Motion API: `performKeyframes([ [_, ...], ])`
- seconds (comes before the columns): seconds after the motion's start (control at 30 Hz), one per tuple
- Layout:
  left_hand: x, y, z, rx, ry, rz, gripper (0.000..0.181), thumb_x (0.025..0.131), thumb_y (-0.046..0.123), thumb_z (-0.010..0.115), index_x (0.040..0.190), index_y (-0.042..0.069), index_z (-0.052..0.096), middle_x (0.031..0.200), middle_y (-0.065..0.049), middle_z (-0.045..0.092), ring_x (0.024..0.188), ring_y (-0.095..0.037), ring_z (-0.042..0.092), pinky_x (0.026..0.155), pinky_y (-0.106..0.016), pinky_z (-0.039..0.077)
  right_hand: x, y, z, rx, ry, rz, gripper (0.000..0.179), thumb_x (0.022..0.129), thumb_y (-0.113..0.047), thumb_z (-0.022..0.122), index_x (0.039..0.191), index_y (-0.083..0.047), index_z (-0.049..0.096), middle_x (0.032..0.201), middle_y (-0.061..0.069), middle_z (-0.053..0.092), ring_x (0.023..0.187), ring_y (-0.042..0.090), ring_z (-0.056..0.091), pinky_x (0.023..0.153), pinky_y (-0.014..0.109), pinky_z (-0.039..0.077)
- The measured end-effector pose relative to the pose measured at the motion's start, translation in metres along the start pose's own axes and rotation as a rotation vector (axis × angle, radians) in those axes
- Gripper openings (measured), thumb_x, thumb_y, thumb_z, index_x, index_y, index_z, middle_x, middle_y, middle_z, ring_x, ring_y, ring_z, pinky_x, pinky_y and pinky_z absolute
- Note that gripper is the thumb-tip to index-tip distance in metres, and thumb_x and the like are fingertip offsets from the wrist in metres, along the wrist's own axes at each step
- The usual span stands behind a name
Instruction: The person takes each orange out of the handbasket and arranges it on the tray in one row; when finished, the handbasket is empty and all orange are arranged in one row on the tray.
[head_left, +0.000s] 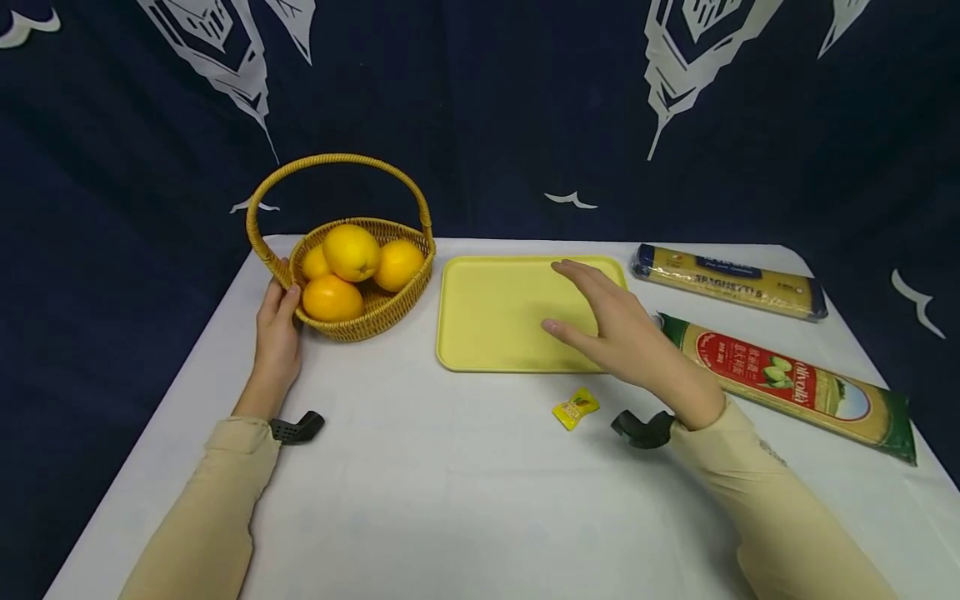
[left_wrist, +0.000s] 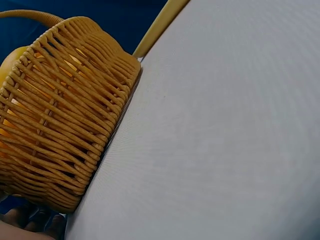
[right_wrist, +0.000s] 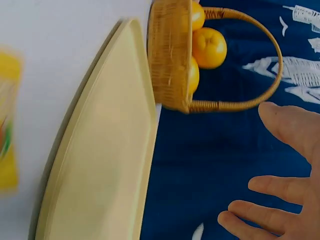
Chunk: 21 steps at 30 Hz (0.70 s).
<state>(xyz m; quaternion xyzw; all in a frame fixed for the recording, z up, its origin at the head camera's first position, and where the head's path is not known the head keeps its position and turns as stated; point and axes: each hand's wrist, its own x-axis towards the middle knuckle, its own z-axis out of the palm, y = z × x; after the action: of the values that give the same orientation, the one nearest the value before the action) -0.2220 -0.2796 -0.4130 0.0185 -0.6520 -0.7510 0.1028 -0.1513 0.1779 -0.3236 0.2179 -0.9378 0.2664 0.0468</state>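
Observation:
A wicker basket (head_left: 390,312) with a tall arched handle stands at the back left of the table and holds several oranges (head_left: 351,252). My left hand (head_left: 276,346) grips its left side by the handle's base, thumb near the rim; some of the fingers are hidden behind it. In the left wrist view, the basket's woven side (left_wrist: 65,110) fills the left part, with fingertips below it. Over the right part of a yellow tray (head_left: 487,321), my right hand (head_left: 626,337) hovers with spread fingers, holding nothing. The right wrist view also shows its fingers and thumb apart.
A small yellow wrapped candy (head_left: 576,408) lies in front of the tray. To the right are a blue-and-yellow spaghetti pack (head_left: 727,282) and a green-ended pasta pack (head_left: 787,379), partly behind my right forearm. A dark patterned curtain (head_left: 480,125) hangs behind the table.

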Motion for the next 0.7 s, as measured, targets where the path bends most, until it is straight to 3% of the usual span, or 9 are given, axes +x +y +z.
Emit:
performKeyframes([
  [0.37,0.004,-0.010,-0.004,0.019,0.005,0.042,0.057,0.116,0.021,0.039,0.170,0.018,0.022,0.177,0.001,0.019,0.162,-0.011,0.018,0.133,-0.024,0.016,0.066,-0.044,0.038,0.067,-0.030,-0.143,0.071,0.102,-0.039,0.068,0.160,-0.009,0.040,0.164,0.010,0.045,0.152,0.027,0.041,0.127,0.047,0.036],
  [0.7,0.003,-0.010,-0.002,0.026,-0.002,0.043,0.056,0.116,0.021,0.038,0.170,0.020,0.021,0.176,0.000,0.019,0.161,-0.013,0.020,0.133,-0.027,0.017,0.118,-0.076,0.066,0.104,-0.041,-0.192,0.069,0.102,-0.029,0.069,0.160,-0.006,0.040,0.163,0.012,0.045,0.151,0.027,0.043,0.127,0.040,0.037],
])
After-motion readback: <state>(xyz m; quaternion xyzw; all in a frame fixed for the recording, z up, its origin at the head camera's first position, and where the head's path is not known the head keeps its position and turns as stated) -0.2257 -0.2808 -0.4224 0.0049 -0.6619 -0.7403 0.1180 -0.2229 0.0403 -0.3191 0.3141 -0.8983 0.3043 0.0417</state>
